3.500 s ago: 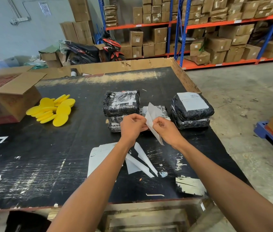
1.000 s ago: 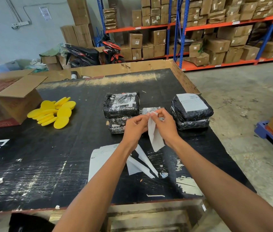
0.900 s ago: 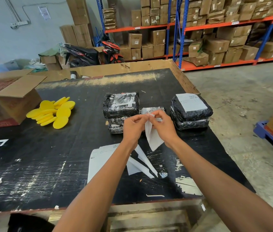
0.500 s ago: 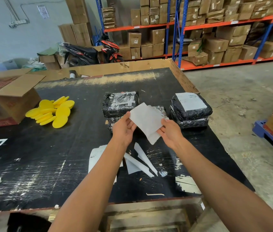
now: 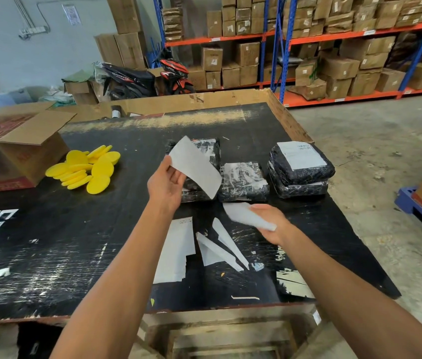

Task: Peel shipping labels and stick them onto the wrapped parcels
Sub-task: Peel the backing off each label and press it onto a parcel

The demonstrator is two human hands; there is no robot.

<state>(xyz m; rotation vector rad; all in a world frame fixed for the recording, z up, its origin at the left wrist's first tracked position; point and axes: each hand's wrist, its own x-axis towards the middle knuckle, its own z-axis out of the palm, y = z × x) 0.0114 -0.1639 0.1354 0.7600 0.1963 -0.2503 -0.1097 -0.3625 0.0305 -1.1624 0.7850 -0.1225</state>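
**A:** Left to right, what's in frame?

**B:** Open cardboard box [image 5: 20,149] at left edge, pile of yellow discs [image 5: 85,168] beside it on the black table [image 5: 49,242]. Centre: left hand [image 5: 166,186] raised, thumb and fingers pinching the lower-left corner of a peeled label [image 5: 195,168], blank side facing the camera. It hangs in front of the left parcel stack [image 5: 206,151] and hides most of it.

**A:** Changed since half a second ago?

**B:** Yes. Then both hands held one sheet at frame centre. Now it's split: label went up and left with the left hand, the other piece dropped lower right with the right hand.

**A:** Right hand now?

**B:** Right hand [image 5: 269,224] is low over the table, just below the middle parcel [image 5: 243,182], fingers curled on the backing paper [image 5: 246,216]. Motion-blurred, so the exact grip is unclear.

**A:** Other parcels?

**B:** Right parcel stack [image 5: 300,174] at centre right, top one already carries a printed label [image 5: 300,155]. Unmoved across frames.

**A:** Near edge?

**B:** A label sheet stack [image 5: 176,250] lies flat between the forearms, white backing scraps [image 5: 220,248] just right of it. Same positions as before.
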